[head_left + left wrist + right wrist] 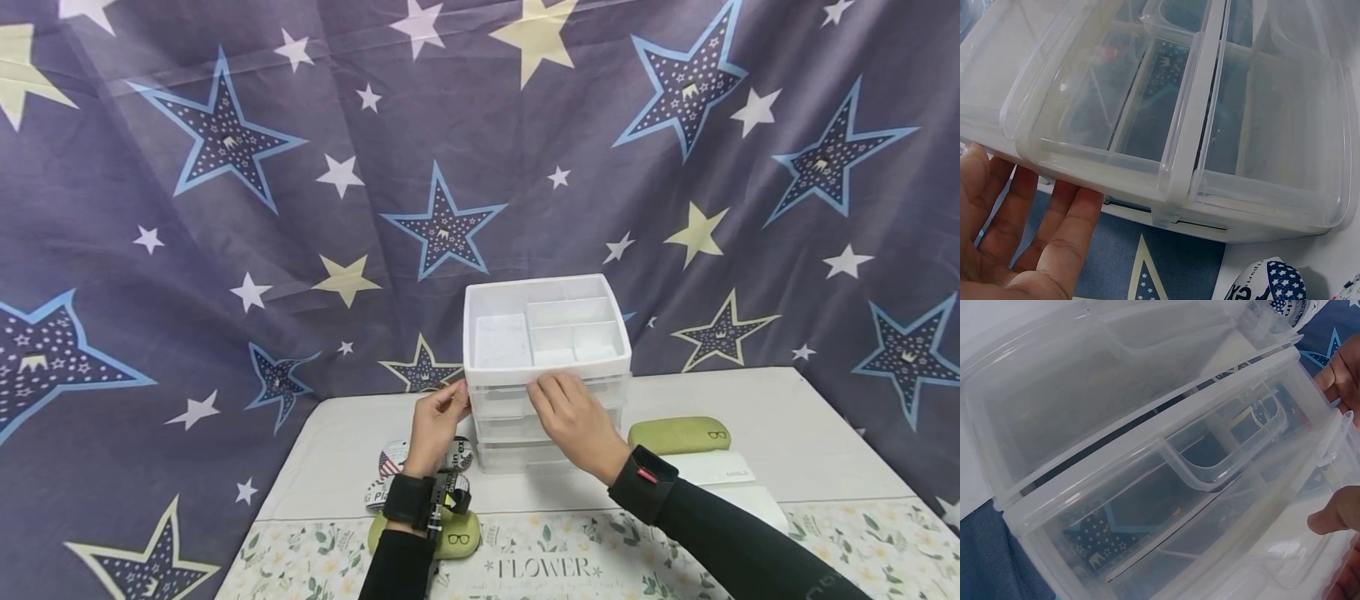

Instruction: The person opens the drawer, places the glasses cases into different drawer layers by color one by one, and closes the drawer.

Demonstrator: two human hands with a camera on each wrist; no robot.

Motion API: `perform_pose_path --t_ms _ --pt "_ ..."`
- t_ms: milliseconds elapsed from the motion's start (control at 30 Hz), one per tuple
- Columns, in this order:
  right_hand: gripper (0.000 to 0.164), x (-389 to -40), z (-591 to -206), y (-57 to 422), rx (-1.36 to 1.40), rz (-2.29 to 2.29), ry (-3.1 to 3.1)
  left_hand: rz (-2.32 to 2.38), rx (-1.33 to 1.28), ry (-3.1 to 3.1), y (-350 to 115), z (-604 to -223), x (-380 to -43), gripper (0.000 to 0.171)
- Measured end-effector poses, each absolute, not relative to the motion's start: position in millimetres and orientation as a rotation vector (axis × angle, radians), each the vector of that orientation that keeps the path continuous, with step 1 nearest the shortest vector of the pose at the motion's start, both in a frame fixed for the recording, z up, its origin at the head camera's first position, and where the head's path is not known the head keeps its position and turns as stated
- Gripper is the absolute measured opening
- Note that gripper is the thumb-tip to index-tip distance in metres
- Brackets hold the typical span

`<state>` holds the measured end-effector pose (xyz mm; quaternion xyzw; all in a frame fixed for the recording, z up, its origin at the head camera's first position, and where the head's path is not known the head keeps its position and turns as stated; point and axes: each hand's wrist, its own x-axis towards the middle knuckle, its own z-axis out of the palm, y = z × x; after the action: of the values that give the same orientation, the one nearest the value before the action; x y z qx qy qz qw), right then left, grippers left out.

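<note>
A white storage box with clear drawers [551, 421] stands upright on the table, its divided top tray [502, 342] facing up. My left hand [437, 421] is at the box's left side near the upper corner. In the left wrist view the fingers [1063, 244] are fairly straight, with tips along the box's white side edge. My right hand [577, 421] grips the front just under the tray rim, at the top drawer. Its thumb [1335, 515] shows before the clear drawer front in the right wrist view. The drawers in sight look shut.
Left of the box lie printed oval items [393, 458] with flag and letter patterns, and a green glasses case [459, 537] partly behind the left wrist. At right are another green glasses case [678, 434] and white cases [708, 467]. A star-patterned cloth [442, 225] hangs behind the table.
</note>
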<state>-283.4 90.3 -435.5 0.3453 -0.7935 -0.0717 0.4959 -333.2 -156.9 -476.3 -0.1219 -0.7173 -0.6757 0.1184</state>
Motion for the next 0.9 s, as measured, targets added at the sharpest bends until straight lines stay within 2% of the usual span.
perform_pose_path --t_ms 500,900 --pt "0.045 -274 -434 90 0.867 -0.134 -1.928 -1.956 -0.355 -2.097 -156 -477 -333 0.039" --pt "0.04 -266 -432 90 0.884 -0.106 -1.915 -1.915 -0.33 -2.148 -155 -470 -327 0.04"
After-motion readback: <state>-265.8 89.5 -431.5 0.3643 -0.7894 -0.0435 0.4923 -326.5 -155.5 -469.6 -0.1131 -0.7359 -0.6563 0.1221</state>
